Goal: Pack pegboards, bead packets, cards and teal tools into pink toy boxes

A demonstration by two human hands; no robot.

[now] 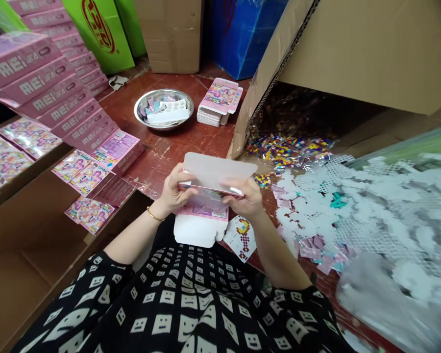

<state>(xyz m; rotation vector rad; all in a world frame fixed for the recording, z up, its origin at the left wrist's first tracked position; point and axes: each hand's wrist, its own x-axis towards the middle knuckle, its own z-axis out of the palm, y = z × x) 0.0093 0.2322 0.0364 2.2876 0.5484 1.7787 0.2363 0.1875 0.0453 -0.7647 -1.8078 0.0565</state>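
Both hands hold a pink-printed carton over my lap, its pale inner side facing up. My left hand grips its left end, thumb on top. My right hand grips the right end, partly blurred. A lower part with a white flap hangs toward my body; whether it belongs to the same carton I cannot tell. Below my right hand lies a card with a pixel pattern. Beyond my hands, a stack of flat pink cartons rests on the red table.
A metal bowl holds sachets and white pieces. Pink boxes are stacked at left above an open cardboard box. At right, a large carton holds bags of coloured beads, beside white plastic grids and pink sachets.
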